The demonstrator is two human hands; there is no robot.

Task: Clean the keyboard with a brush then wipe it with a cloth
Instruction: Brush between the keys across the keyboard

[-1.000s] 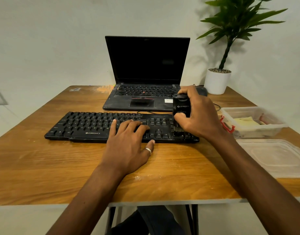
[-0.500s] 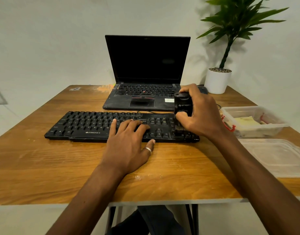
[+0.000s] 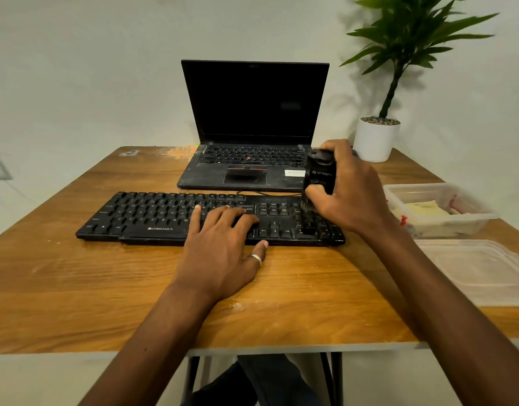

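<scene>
On my feed the wooden table (image 3: 76, 288) fills the lower half of the frame. Its near edge runs across the bottom, and a broad strip of bare wood lies between that edge and the black Zebronics keyboard (image 3: 152, 218) at centre. Just behind the keyboard's far edge sits an open laptop (image 3: 252, 112) with a dark screen, and a plant in a white pot (image 3: 375, 139) stands at upper right against the wall. At the right edge of the frame I see a clear plastic container (image 3: 451, 227) holding something pale yellow that I cannot identify. Its lid (image 3: 487, 273) lies flat just below it, near the table's right edge. The left hand (image 3: 220, 247) lies palm-down, fingers nearly straight across the keys right of the letter block, with the ringed thumb at the keyboard's near edge. The right hand (image 3: 352, 197) has fingers and thumb curled round a black brush (image 3: 320, 174). The brush is held upright, its blurred bristles down on the number pad at the keyboard's right end.
</scene>
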